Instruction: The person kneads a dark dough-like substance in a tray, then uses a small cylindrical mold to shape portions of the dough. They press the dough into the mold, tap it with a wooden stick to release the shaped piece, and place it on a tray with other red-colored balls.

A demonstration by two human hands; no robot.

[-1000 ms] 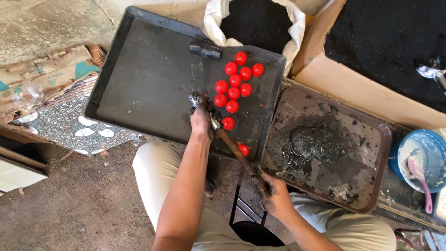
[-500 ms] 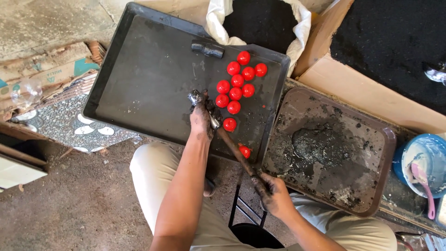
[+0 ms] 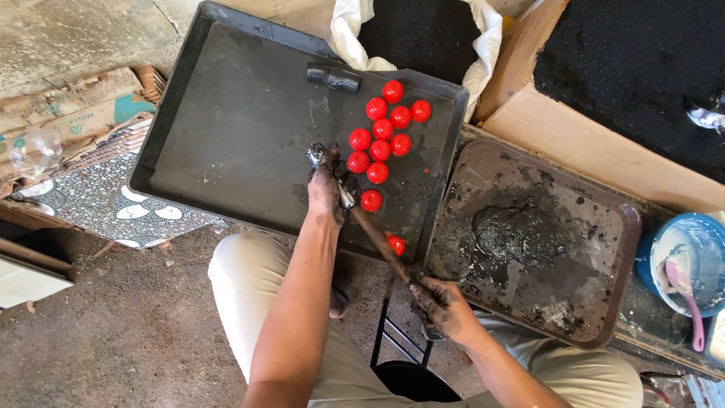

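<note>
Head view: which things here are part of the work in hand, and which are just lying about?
In use:
left hand
right hand
long tongs-like tool
red balls
black tray

Lying about:
brown tray with dark paste
blue bowl
pink spoon
sack of black powder

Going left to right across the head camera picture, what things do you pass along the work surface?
Clear glass → big black tray → red balls → brown tray → blue bowl.
</note>
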